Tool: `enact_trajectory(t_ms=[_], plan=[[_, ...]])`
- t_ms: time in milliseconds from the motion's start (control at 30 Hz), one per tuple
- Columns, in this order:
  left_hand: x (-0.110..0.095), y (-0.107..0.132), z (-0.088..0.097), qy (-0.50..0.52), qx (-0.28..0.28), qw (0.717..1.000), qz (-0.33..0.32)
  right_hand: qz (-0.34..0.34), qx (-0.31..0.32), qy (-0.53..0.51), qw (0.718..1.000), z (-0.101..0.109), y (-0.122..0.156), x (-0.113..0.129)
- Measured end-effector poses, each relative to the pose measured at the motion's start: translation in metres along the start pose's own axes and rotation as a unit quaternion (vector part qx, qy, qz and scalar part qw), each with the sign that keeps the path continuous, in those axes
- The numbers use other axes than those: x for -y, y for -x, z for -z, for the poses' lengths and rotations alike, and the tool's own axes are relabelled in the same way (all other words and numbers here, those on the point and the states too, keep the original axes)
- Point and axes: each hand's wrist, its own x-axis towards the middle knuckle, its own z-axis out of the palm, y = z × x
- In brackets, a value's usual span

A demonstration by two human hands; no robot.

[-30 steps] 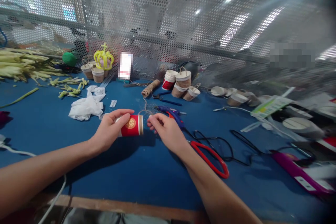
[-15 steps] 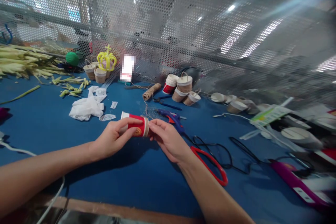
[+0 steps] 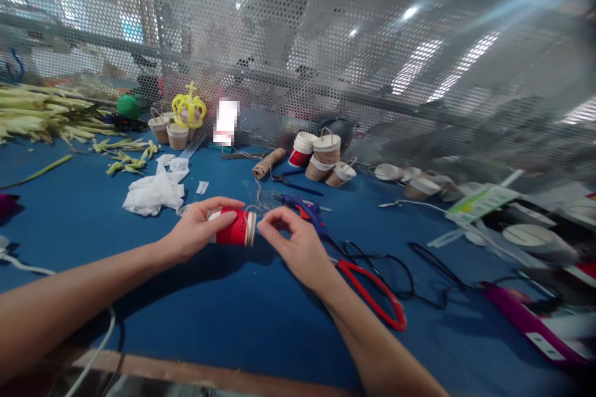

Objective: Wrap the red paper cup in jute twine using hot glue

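My left hand (image 3: 198, 232) is wrapped round a red paper cup (image 3: 235, 231) that lies on its side just above the blue table (image 3: 223, 316), its white rim toward the right. My right hand (image 3: 298, 245) pinches a thin brown twine (image 3: 261, 198) at the cup's rim. The twine runs back to a twine spool (image 3: 267, 162) lying farther away. A blue glue gun (image 3: 305, 208) lies just behind my right hand.
Red-handled scissors (image 3: 372, 288) and black cables (image 3: 419, 267) lie to the right. Twine-wrapped cups (image 3: 326, 158) stand at the back, a crumpled white plastic (image 3: 153, 189) and green leaves (image 3: 41, 118) at the left. A perforated metal screen (image 3: 298, 56) closes the far side.
The cup has been turned in my left hand, so its gold emblem is out of sight. My right hand's fingers shifted along the rim with the twine.
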Motion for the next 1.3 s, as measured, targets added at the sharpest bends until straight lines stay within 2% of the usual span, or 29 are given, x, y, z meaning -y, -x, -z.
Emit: enact_trajectory(t_ms=[67, 100, 233, 300, 367, 467, 533, 633, 767, 867, 967, 1067, 1133, 1233, 1300], plan=[[0.002, 0.003, -0.002, -0.032, 0.008, 0.999, -0.021, -0.008, -0.067, 0.001, 0.998, 0.0, -0.001, -0.004], [0.003, 0.004, -0.003, -0.052, 0.018, 0.998, -0.032, -0.006, -0.077, 0.001, 0.997, -0.001, -0.002, -0.006], [0.006, 0.008, -0.005, -0.121, 0.076, 0.988, -0.065, -0.031, -0.012, -0.034, 0.999, -0.004, -0.001, -0.008], [0.006, 0.009, -0.006, -0.128, 0.092, 0.986, -0.063, -0.052, -0.004, -0.05, 0.997, -0.004, -0.002, -0.008], [0.006, 0.009, -0.007, -0.112, 0.08, 0.989, -0.049, -0.069, -0.039, -0.037, 0.996, -0.001, -0.003, -0.008], [0.004, 0.007, -0.006, -0.053, 0.028, 0.998, -0.009, -0.119, -0.084, -0.017, 0.989, 0.003, -0.006, -0.012], [0.003, 0.006, -0.006, -0.01, 0.006, 1.0, 0.018, -0.174, -0.056, -0.06, 0.981, 0.003, -0.007, -0.016], [0.002, 0.007, -0.007, 0.021, 0.013, 0.999, 0.038, -0.22, -0.006, -0.191, 0.957, -0.001, -0.009, -0.018], [0.002, 0.012, -0.01, -0.004, 0.055, 0.998, 0.044, -0.185, 0.024, -0.338, 0.923, -0.007, -0.009, -0.009], [0.003, 0.015, -0.012, -0.044, 0.088, 0.995, 0.013, -0.167, 0.06, -0.379, 0.908, -0.011, -0.009, -0.005], [0.004, 0.017, -0.013, -0.072, 0.099, 0.992, -0.008, -0.171, 0.078, -0.348, 0.919, -0.014, -0.009, -0.008], [0.005, 0.017, -0.013, -0.108, 0.086, 0.99, 0.004, -0.183, 0.037, -0.252, 0.949, -0.009, -0.01, -0.011], [0.005, 0.014, -0.012, -0.124, 0.066, 0.99, 0.007, -0.187, -0.001, -0.217, 0.958, 0.001, -0.012, -0.007], [0.006, 0.009, -0.01, -0.151, 0.02, 0.988, -0.011, -0.171, -0.043, -0.248, 0.953, 0.026, -0.015, 0.004], [0.007, 0.006, -0.007, -0.187, -0.006, 0.982, -0.033, -0.15, -0.083, -0.227, 0.959, 0.044, -0.018, 0.005]])
